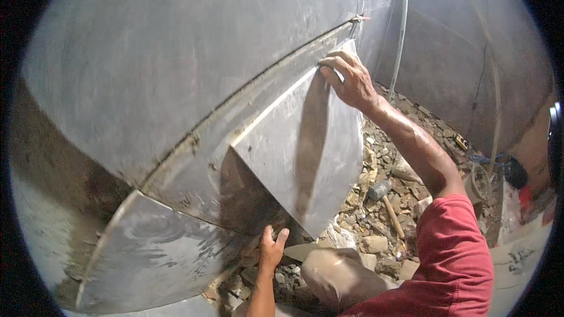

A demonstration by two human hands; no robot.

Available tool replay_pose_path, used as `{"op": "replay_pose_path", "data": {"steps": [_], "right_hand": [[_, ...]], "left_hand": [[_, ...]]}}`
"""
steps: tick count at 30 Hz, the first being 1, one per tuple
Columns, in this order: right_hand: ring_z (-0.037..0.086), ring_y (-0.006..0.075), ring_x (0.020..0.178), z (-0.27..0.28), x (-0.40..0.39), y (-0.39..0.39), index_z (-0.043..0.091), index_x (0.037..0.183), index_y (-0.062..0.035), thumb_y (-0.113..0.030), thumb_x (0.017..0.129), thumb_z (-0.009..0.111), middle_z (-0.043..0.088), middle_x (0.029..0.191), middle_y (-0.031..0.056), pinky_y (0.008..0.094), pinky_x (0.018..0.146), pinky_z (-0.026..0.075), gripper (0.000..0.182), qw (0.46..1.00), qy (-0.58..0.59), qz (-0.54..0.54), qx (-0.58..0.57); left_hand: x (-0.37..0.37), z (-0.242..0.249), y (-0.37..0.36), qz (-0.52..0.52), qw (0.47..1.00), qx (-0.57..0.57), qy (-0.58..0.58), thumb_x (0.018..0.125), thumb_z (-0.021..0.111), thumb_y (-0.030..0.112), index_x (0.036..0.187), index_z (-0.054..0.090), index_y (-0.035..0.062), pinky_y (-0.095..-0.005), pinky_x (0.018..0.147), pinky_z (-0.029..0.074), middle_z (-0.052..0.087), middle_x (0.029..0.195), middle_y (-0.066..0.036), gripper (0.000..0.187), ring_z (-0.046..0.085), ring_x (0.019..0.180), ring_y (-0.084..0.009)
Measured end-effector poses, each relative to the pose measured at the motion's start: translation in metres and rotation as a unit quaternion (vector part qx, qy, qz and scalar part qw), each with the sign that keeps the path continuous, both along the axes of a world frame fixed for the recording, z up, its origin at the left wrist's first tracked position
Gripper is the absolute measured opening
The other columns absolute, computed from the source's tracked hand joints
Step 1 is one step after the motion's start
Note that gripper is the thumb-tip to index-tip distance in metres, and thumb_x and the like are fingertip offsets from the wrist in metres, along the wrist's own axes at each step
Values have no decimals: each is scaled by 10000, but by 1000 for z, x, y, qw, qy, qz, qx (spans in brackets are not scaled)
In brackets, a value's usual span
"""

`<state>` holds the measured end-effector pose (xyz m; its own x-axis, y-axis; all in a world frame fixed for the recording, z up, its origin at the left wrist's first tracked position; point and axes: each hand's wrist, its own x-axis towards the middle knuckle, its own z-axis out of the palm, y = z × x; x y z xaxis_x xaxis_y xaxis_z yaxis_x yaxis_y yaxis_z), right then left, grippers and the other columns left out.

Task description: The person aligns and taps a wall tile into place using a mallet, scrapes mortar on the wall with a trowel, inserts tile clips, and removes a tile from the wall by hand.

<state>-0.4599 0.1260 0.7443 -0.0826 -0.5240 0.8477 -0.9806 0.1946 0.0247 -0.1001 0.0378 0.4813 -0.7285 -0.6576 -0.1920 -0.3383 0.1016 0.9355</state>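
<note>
A large grey tile [332,141] leans at an angle against the grey tiled wall, its pale upper edge standing out from the surface behind. My right hand [349,79] is closed over that edge near the tile's far top corner, fingers curled and thumb on the front face. Below the tile's near edge, my left hand [272,248] has its thumb and fingers apart, holding nothing. It is close to a laid grey tile [153,252] at lower left. Shadows of the arm and tile fall across the grey surfaces.
A mallet [380,189] with a wooden handle lies on broken rubble [376,243] to the right. Behind it, a pale hose [402,29] hangs down. A yellow-and-black object [461,141] and blue cord [490,158] lie farther right. My knee [332,276] is below the tile.
</note>
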Motion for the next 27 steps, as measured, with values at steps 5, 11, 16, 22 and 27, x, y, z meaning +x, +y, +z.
{"op": "replay_pose_path", "data": {"steps": [5,11,16,22,27], "right_hand": [[569,270,896,17,-4,0,605,921,-75,-162,807,637,582,927,95,376,793,440,147,997,-55,11,48],[552,279,886,44,-4,2,570,879,-82,-203,799,626,566,912,90,390,790,431,155,987,-116,18,114],[523,295,918,64,-3,17,553,891,-91,-226,796,629,527,931,96,403,799,417,181,970,-133,23,200],[466,323,1014,87,14,66,557,978,-112,-354,781,658,488,1030,123,433,874,398,328,942,-180,-8,284],[454,301,1035,107,27,107,534,961,-128,-373,753,670,497,995,80,433,891,369,349,913,-164,-23,372]], "left_hand": [[-39,100,9,12,987,32,154,879,612,257,1098,456,-69,-337,823,426,558,1010,-150,422,531,918,-225],[-69,191,-2,81,995,-57,8,893,569,259,944,531,-21,-384,671,431,577,771,-159,287,537,713,-285],[-65,225,0,9,993,-58,-105,890,547,257,1048,566,-5,-445,748,438,626,929,-211,307,579,868,-404],[-61,266,18,-56,983,-62,-161,860,579,308,1026,607,-15,-457,735,446,636,918,-218,364,589,857,-421],[-58,309,47,-100,990,-31,-89,836,598,263,993,622,-14,-437,641,472,640,810,-214,319,625,768,-385]]}}
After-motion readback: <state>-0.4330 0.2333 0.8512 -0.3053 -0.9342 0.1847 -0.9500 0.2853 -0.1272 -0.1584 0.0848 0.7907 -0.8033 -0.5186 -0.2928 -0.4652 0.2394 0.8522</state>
